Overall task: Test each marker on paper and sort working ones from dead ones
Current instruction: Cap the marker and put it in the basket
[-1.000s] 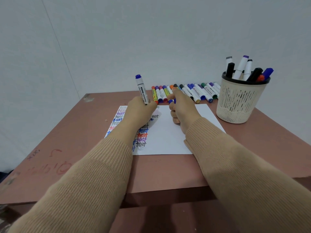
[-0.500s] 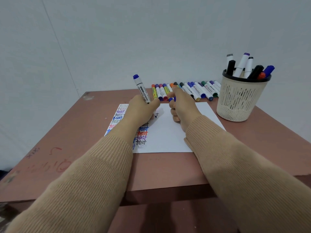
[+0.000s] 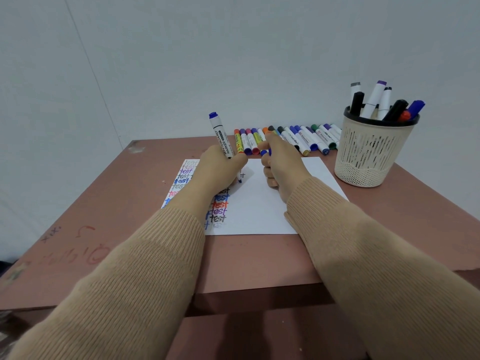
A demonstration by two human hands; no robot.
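Blue-ended white plastic whiteboard marker [image 3: 220,137] stood nearly upright, gripped by the left hand [image 3: 218,170], nib on the white paper sheet [image 3: 262,203]. The right hand [image 3: 280,167] pinched its small blue cap [image 3: 264,152]. Light, steady strokes would best show the ink.

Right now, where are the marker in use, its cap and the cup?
Whiteboard marker [image 3: 222,144]: head view, labelled barrel.
Blue cap [image 3: 265,152]: head view, exposed end.
Cup [image 3: 368,152]: head view, slotted wall.

1. Open tabletop [image 3: 109,203] lies left of the paper [image 3: 259,214].
2. A row of markers [image 3: 309,140] blocks the far edge, close under the wall [image 3: 233,61].
3. A slotted cup [image 3: 371,154] of upright markers stands at the right, just beside the row.
4. Bare tabletop runs from the cup to the near edge.
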